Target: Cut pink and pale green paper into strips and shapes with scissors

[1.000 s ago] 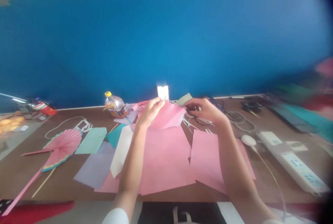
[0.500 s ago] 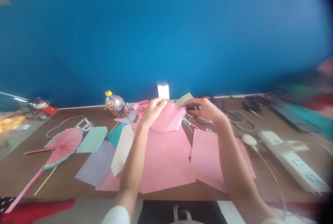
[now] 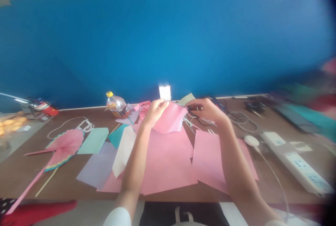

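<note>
My left hand [image 3: 155, 111] pinches the top left of a stack of pink paper [image 3: 169, 118], held up above the table. On the right, my right hand [image 3: 207, 110] is closed round the dark handles of a pair of scissors [image 3: 178, 104], whose blades lie along the stack's top edge. Beneath my arms are a large pink sheet [image 3: 168, 163] and another pink sheet [image 3: 207, 156]. Thin paper strips [image 3: 189, 124] lie just right of the held stack.
To the left are a pink folded fan [image 3: 67, 143], green paper [image 3: 93, 141], purple paper [image 3: 97, 166] and a bottle with a yellow cap [image 3: 118, 106]. A white power strip [image 3: 296, 163], a round white plug [image 3: 251, 141] and cables [image 3: 244, 122] lie at right.
A small pale bit of paper now shows at the stack's top edge beside my left fingers. Both hands have stayed almost in place.
</note>
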`<action>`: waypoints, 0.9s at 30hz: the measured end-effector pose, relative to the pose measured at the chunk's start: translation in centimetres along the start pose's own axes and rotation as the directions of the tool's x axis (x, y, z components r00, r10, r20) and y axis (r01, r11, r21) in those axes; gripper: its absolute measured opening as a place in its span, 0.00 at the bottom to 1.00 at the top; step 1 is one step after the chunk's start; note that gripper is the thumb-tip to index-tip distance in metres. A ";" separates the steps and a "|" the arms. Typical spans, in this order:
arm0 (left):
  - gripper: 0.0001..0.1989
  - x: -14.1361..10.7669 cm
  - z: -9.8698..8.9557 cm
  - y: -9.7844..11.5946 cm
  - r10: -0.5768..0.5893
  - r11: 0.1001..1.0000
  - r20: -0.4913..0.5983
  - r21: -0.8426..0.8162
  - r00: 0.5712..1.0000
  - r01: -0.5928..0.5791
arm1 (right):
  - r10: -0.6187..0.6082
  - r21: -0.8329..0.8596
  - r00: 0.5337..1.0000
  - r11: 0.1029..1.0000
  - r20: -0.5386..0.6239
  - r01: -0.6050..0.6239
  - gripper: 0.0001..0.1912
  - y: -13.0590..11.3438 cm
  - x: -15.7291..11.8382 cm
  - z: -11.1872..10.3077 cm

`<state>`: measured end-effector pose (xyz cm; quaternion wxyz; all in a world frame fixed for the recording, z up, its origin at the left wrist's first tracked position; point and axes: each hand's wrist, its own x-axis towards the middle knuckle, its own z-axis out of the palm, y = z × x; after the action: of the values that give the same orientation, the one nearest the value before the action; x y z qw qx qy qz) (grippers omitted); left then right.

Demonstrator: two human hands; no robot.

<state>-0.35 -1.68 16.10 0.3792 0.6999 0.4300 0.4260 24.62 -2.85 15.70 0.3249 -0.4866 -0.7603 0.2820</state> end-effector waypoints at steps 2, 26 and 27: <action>0.17 0.1 0.0 -0.1 -0.014 1.000 -0.017 0.014 1.000 0.015 | -0.021 0.013 1.000 1.000 -0.001 0.021 0.14 0.1 0.0 0.0; 0.17 0.1 0.4 -0.2 0.025 0.995 0.029 -0.093 0.999 -0.022 | -0.145 0.023 0.989 0.989 -0.002 0.145 0.14 0.9 0.2 0.1; 0.17 0.2 0.4 -0.2 0.026 0.995 0.028 -0.092 0.999 -0.023 | -0.144 0.025 0.990 0.989 0.000 0.144 0.14 0.8 0.1 0.1</action>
<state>0.02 -1.54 15.80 0.4120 0.6932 0.3956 0.4396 24.93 -2.42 15.03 0.3498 -0.4260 -0.7903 0.2675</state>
